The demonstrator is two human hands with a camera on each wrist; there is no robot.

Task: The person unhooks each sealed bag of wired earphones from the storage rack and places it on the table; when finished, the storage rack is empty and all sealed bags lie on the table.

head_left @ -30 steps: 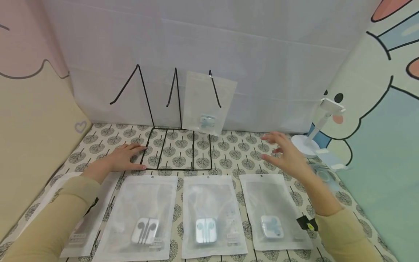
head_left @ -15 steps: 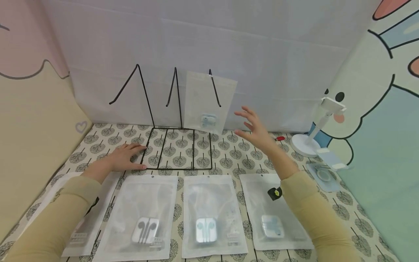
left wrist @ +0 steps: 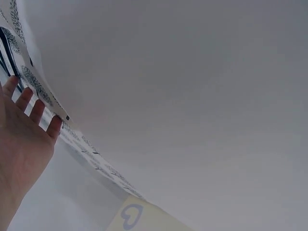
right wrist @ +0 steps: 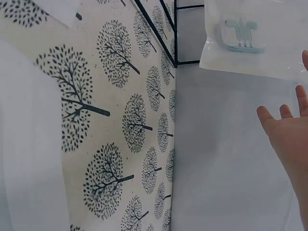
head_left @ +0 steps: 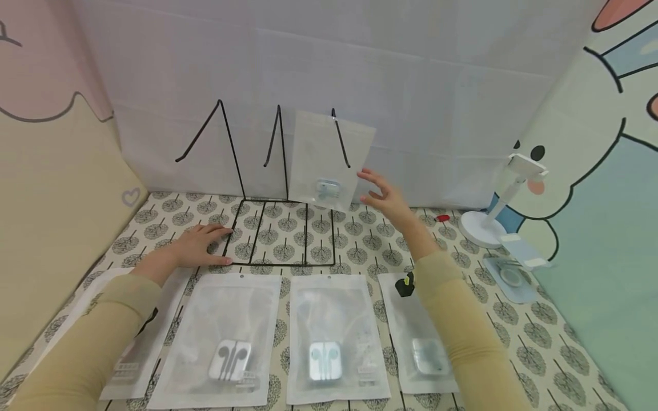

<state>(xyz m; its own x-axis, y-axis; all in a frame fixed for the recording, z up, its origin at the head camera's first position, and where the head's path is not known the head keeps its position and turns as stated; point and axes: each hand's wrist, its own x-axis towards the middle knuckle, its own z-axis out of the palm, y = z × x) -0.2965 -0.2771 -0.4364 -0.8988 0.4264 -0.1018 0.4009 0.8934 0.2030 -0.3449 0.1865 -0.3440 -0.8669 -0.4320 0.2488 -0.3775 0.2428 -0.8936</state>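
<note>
A black wire rack (head_left: 277, 265) with three upright hooks stands on the patterned cloth. From its right hook hangs a frosted pouch (head_left: 313, 142) with white wired earphones (head_left: 328, 188) near the bottom. My left hand (head_left: 197, 248) rests at the left side of the rack's base, fingers spread and touching the wire. Just right of the hanging pouch, my right hand (head_left: 388, 201) is in the air with fingers parted and nothing between them. The right wrist view also shows that hand (right wrist: 291, 132) beside the pouch (right wrist: 231, 60), apart from it.
Several more frosted pouches lie in a row in front, among them a middle-left pouch (head_left: 221, 308), a middle pouch (head_left: 329, 308) and one partly under my right arm (head_left: 452, 308). A white phone stand (head_left: 483, 228), a clear packet (head_left: 509, 279) and a small red object (head_left: 442, 218) are at right.
My right hand has moved left from near the phone stand to beside the hanging pouch. The left hand stays at the rack, and the pouch still hangs on its hook.
</note>
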